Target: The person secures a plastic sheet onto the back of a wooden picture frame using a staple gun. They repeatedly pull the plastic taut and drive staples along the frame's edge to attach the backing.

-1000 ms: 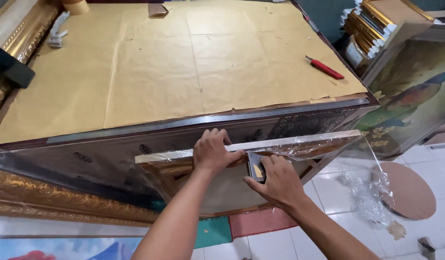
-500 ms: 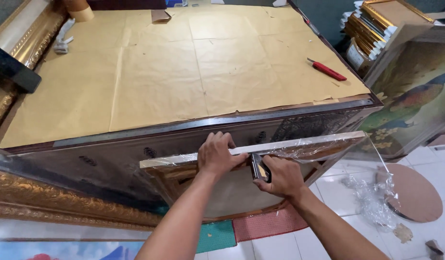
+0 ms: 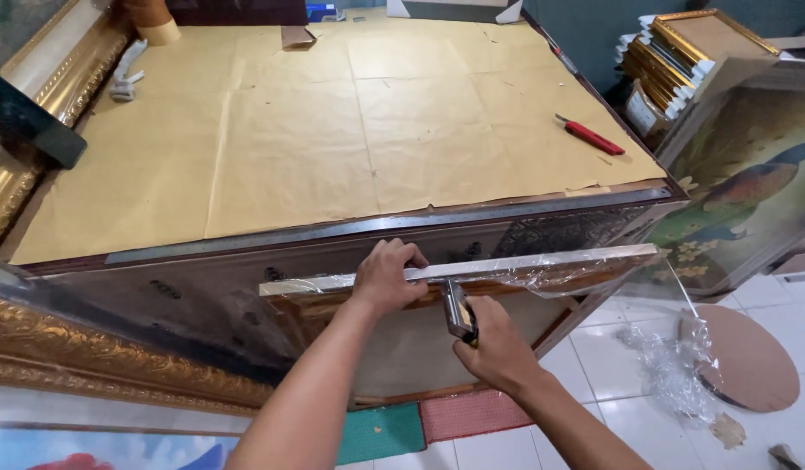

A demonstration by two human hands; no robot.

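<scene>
Under the left fingers (image 3: 394, 261), the wooden frame (image 3: 472, 270) wears clear, glossy, crinkled plastic wrap (image 3: 568, 274). The knife (image 3: 459, 312) in the right fingers (image 3: 472, 344) has shiny metal. Beyond the fingers, matt brown paper (image 3: 333, 139) covers the desk (image 3: 245, 278).

Single head-worn view, steeply downward and forward, close above the paper-covered table (image 3: 289, 148) edge.

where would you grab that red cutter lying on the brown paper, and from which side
Take the red cutter across the middle of its long, slim body, coming down from above. It lies flat on the brown paper near the table's right edge, angled, with bare paper on both long sides for fingertips.
</scene>
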